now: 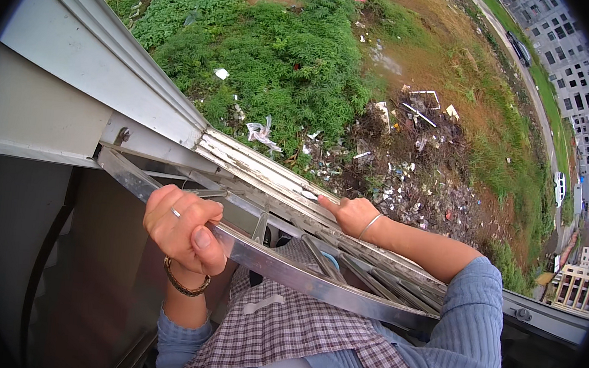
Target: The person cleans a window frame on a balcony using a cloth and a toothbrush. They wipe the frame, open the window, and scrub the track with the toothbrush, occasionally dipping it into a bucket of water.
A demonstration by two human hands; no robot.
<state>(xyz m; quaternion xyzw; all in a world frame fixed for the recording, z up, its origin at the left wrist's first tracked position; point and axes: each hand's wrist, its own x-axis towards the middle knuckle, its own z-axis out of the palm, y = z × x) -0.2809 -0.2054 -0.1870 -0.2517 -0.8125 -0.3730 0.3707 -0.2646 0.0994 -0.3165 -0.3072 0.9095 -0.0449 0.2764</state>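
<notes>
My left hand [185, 229] is wrapped around the flat top rail of a curved metal window guard [312, 279], with the thumb along the near side. Beyond the guard, my right hand [352, 215] reaches over to the window sill track [264, 168]. Its index finger stretches along a small white object [308, 193] that lies against the track; the other fingers are curled, and what kind of object it is remains too small to tell. Brown-black dirt marks the white grooves of the track.
A white window frame [111, 57] rises at the left, with a bolt [123, 135] near the guard's end. Metal bars [324, 260] slope below the rail against my checked apron [303, 321]. Far below outside are green plants [285, 52], scattered rubbish [404, 188] and buildings [569, 50].
</notes>
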